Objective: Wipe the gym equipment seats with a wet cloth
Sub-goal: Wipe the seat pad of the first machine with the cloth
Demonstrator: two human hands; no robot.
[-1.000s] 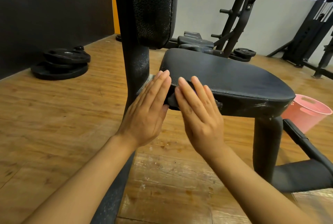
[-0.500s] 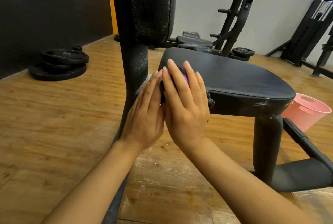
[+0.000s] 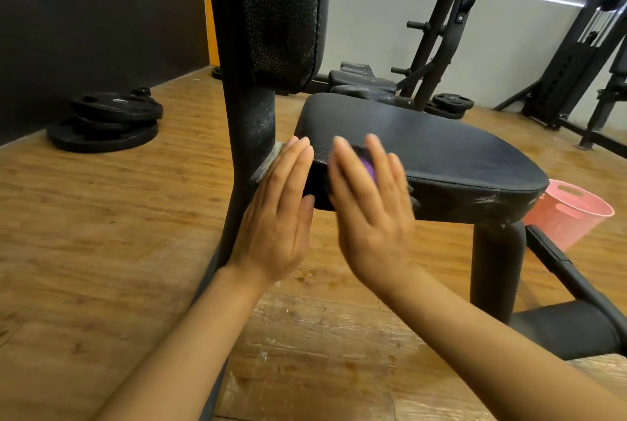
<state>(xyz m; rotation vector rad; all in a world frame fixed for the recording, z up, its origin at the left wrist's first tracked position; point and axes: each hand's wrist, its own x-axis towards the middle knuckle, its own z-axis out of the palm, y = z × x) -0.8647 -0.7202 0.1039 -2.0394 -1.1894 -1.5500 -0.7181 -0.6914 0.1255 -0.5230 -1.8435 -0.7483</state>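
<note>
A black padded seat (image 3: 441, 152) of a gym machine stands in front of me, its near side edge scuffed white. My right hand (image 3: 369, 213) lies flat with straight fingers against the seat's near left edge, pressing a dark cloth with a purple patch (image 3: 470, 171)... (image 3: 367, 168) that shows between the fingers. The hand is motion-blurred. My left hand (image 3: 276, 217) is held flat and upright beside the seat's left corner, fingers straight; whether it touches the seat I cannot tell. Most of the cloth is hidden under my right hand.
The black backrest pad (image 3: 281, 13) and upright post (image 3: 249, 135) rise just left of the seat. A pink bucket (image 3: 570, 217) sits on the wooden floor at the right. Weight plates (image 3: 105, 122) lie stacked at the left. Black machine frames (image 3: 448, 30) stand behind.
My right hand with the cloth has slid right and slightly down along the seat's edge, away from my left hand. The left hand has stayed near the seat's corner.
</note>
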